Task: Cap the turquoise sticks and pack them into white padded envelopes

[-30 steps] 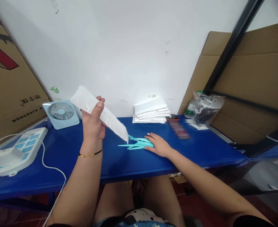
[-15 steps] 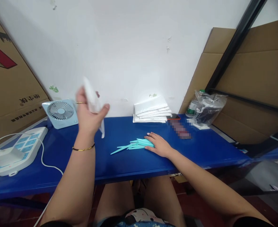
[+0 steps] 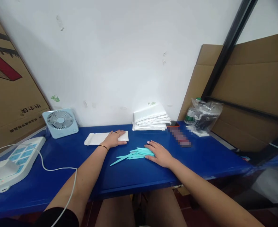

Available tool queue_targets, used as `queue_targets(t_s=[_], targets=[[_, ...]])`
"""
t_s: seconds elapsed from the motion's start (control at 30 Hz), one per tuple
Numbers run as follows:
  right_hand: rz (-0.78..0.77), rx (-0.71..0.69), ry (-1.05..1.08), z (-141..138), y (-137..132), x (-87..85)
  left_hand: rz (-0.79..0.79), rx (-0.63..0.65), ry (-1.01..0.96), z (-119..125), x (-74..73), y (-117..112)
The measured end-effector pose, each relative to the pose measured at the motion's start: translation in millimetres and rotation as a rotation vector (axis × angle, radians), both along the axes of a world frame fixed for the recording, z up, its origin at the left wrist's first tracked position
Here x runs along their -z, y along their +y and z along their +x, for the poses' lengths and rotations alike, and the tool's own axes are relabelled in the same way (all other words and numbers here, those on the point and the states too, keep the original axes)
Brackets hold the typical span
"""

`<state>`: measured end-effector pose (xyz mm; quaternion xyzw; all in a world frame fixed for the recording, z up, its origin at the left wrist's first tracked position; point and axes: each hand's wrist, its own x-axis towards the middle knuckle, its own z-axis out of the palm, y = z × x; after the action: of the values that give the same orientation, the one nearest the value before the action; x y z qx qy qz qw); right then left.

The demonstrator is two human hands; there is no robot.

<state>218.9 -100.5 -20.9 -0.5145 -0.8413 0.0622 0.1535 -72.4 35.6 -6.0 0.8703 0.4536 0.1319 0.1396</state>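
Note:
My left hand [image 3: 115, 139] lies flat on a folded white packet [image 3: 95, 138], fingers stretched to the right and covering its middle. The packet rests lengthwise on the blue table, towards the wall. My right hand [image 3: 160, 154] rests over the right end of a small pile of slim turquoise plastic sticks [image 3: 136, 153] with tapered tips. Its fingers are extended along the far side and the thumb lies on the near side; the palm hides the sticks' right ends. Behind the hands, a stack of flat white packets [image 3: 150, 118] leans near the wall.
A light blue fan [image 3: 60, 121] and a white power strip [image 3: 23, 160] with a plug and cable stand at left. A dark phone [image 3: 172, 124], a bottle [image 3: 190, 116] and a clear plastic bag [image 3: 207, 115] are at right. Cardboard [image 3: 252, 78] flanks the table [image 3: 139, 179].
My left hand has come down from the air with the white packet, which now lies flat on the table under it. My right hand has stayed on the turquoise sticks.

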Motion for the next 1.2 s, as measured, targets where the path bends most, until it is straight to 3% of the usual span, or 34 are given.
queue_targets(t_s=[0.2,0.33,0.4,0.57,0.67,0.77,0.83,1.0,1.2], targets=[[-0.004,-0.004,0.005,0.7,1.6,1.6,-0.103,0.048,-0.223,30.2,-6.4,6.9],[-0.032,-0.052,0.011,-2.2,-3.3,0.3,-0.077,0.013,-0.612,47.8,-8.9,-6.2],[-0.054,-0.1,0.024,-2.8,-2.9,-6.1,-0.059,0.037,-0.689,51.9,-12.0,-18.8],[0.022,-0.063,0.181,5.0,29.8,-42.3,-0.229,0.289,-0.411,56.8,-16.0,-53.4],[-0.132,-0.067,0.264,11.9,59.0,-56.8,-0.274,0.278,-0.299,59.6,-11.5,-63.1],[-0.348,-0.112,0.276,12.7,74.8,-52.1,-0.345,0.207,-0.263,61.5,-5.6,-62.7],[-0.41,-0.132,0.285,9.7,76.8,-42.5,-0.36,0.188,-0.267,62.3,-3.1,-60.5],[-0.438,-0.185,0.332,5.1,73.9,-27.9,-0.333,0.159,-0.249,61.9,-2.3,-57.7],[-0.432,-0.107,0.486,17.0,77.7,-25.4,-0.24,0.017,-0.297,48.4,1.3,-46.6]])
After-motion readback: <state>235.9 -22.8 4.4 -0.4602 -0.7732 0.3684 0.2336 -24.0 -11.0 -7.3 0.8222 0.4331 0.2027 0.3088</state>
